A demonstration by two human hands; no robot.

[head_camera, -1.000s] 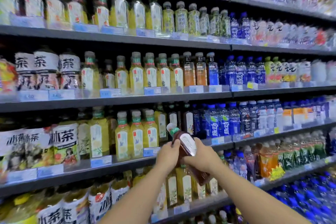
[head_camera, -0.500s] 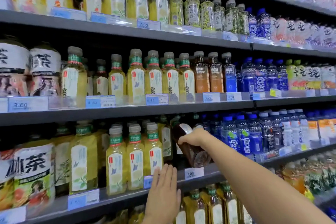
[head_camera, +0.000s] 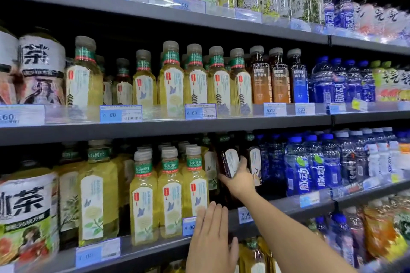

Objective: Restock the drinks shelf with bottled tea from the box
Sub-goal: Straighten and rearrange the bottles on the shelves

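Here, my right hand (head_camera: 240, 180) reaches into the lower shelf (head_camera: 286, 204), fingers (head_camera: 243, 163) curled round a dark tea bottle (head_camera: 230, 162). The bottle is slightly tilted, cap up, in the gap between the yellow tea bottles (head_camera: 170, 195) and the blue bottles (head_camera: 304, 168). Its base is hidden behind my palm. My left hand (head_camera: 210, 237) lies flat against the shelf's front edge, fingers straight, tips touching a blue price tag (head_camera: 188, 226).

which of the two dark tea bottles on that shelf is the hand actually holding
The left dark bottle, right beside the yellow teas: the right hand grips it from below. The other dark bottle, to its right, stands free.
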